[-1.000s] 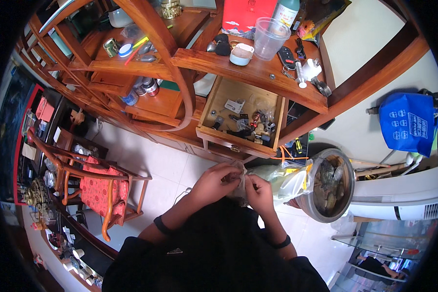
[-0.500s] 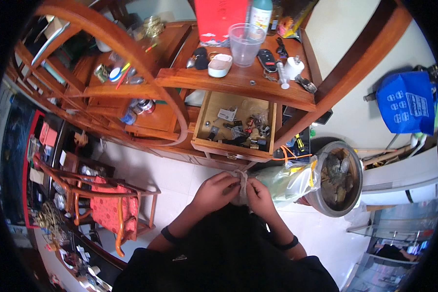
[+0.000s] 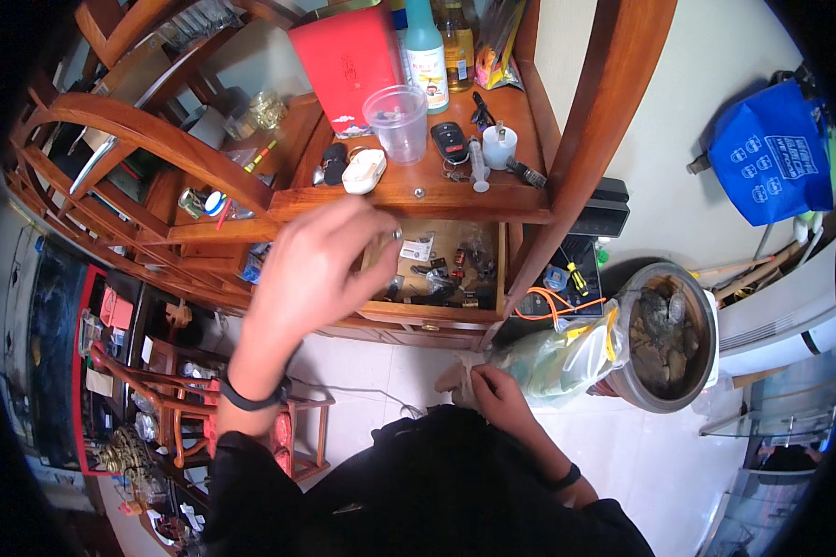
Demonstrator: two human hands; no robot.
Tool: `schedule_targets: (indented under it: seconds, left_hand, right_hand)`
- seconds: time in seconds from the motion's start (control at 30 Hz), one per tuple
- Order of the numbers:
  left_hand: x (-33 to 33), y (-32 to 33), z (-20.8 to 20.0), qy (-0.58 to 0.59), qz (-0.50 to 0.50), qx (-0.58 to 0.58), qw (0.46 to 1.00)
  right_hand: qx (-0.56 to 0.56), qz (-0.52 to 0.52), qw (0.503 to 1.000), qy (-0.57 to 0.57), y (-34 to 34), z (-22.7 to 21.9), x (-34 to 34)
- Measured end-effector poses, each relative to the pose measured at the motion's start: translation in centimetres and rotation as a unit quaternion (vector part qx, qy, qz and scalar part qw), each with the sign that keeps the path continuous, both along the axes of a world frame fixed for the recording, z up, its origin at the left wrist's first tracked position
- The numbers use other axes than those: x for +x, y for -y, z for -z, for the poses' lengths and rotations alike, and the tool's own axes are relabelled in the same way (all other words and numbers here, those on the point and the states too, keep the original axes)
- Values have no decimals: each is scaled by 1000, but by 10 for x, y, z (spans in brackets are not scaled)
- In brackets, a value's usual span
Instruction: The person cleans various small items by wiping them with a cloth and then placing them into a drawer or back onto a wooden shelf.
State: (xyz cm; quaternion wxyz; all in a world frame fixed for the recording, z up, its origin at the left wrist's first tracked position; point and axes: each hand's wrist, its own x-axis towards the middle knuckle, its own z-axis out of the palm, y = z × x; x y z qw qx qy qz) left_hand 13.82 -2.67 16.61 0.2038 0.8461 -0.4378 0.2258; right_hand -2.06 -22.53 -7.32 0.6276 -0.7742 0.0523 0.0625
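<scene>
My left hand (image 3: 320, 260) is raised over the front left of the open wooden drawer (image 3: 434, 312). Its thumb and forefinger pinch a small shiny metal piece (image 3: 398, 235), too small to name for sure. Inside the drawer are a white card (image 3: 418, 248) and several small dark and metal parts (image 3: 444, 278). Lower down, close to my body, my right hand (image 3: 500, 392) is closed on a crumpled beige plastic bag (image 3: 457, 379). Above the drawer, a small metal nut (image 3: 419, 193) lies at the front edge of the wooden shelf (image 3: 344, 201).
On the shelf stand a clear plastic cup (image 3: 399, 130), a white case (image 3: 364, 171), a car key (image 3: 450, 142), a syringe (image 3: 478, 167) and a red box (image 3: 348, 65). A large round pot (image 3: 622, 395) and a filled plastic bag (image 3: 553, 357) sit at right; a chair (image 3: 172, 404) at left.
My left hand has left the beige bag and risen to the drawer, now pinching a small metal piece. The right hand still grips the bag. The view has shifted.
</scene>
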Motion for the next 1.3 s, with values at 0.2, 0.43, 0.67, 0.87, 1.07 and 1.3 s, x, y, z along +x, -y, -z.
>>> schedule_targets:
  seconds: [0.2, 0.43, 0.67, 0.87, 1.07, 1.3]
  left_hand:
    - [27, 23, -37, 38, -18, 168, 985]
    - [37, 27, -44, -20, -19, 227, 974]
    - [23, 28, -47, 53, -22, 174, 983]
    - [-21, 20, -14, -193, 89, 162, 964]
    - [45, -14, 112, -162, -29, 275, 947]
    - [86, 26, 142, -177, 19, 281, 943]
  right_hand:
    - [19, 14, 999, 28, 15, 7, -2]
    - [35, 11, 999, 8, 27, 3, -1]
    - [42, -14, 998, -33, 28, -2, -1]
    - [63, 12, 998, 6, 31, 14, 0]
    - [61, -15, 998, 4, 26, 14, -3]
    - [66, -22, 997, -27, 23, 15, -7]
